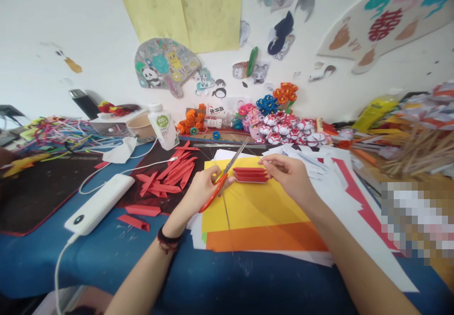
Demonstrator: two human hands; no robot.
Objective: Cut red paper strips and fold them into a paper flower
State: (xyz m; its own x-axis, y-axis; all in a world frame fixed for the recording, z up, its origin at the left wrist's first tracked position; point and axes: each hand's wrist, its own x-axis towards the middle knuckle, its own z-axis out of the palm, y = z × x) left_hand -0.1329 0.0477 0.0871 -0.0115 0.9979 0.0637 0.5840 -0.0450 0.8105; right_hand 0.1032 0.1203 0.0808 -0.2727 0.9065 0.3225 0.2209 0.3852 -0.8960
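Red folded strips (251,175): several stacked on the yellow sheet (262,206), many left loose to its left.
Left hand (203,189) grips scissors (227,169); right hand (291,177) pinches, on what unclear.

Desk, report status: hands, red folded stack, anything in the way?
Left hand holding scissors. Right hand at right end of red folded stack. Stack over yellow sheet. Scissors close beside it, possibly awkward.
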